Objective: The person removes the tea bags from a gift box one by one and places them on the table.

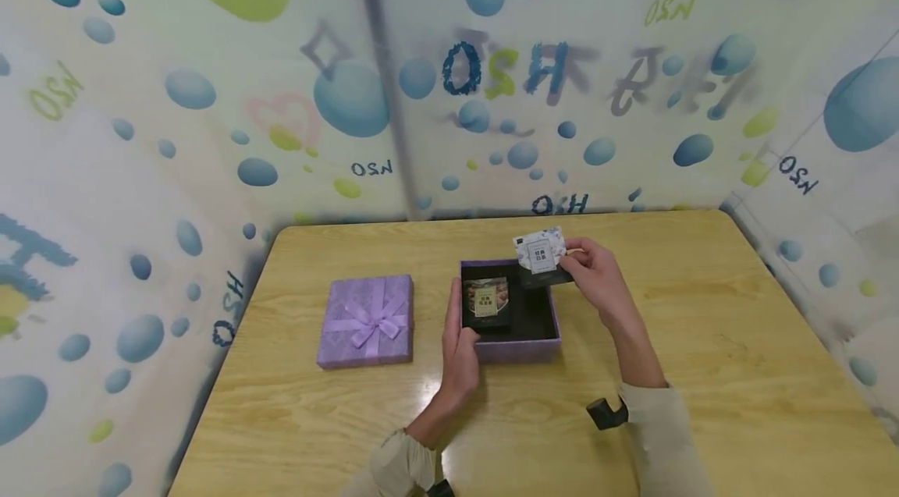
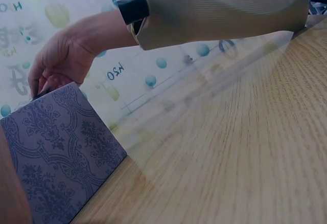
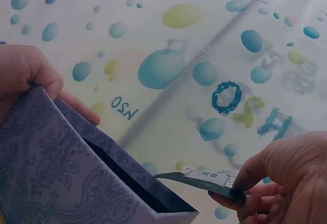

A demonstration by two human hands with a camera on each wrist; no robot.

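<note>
Two sleeved arms reach in from the near edge of the desk (image 1: 737, 341). Sitting near the middle of the desk is the open purple box (image 1: 510, 345), and its black inside holds a small dark packet (image 1: 486, 303) on the left part. At the box's left wall, the left hand (image 1: 460, 349) stands on its edge with the wrist bent. Its fingers curl round that wall and thumb side rests at the rim, gripping the box. Over the far right corner of the box, the right hand (image 1: 597, 275) is held up a little, and its fingers and thumb pinch a small card packet (image 1: 541, 255) by its right end. That packet tilts above the box, apart from the rim. Left of the box, well apart, lies the purple lid with a bow (image 1: 367, 321).
</note>
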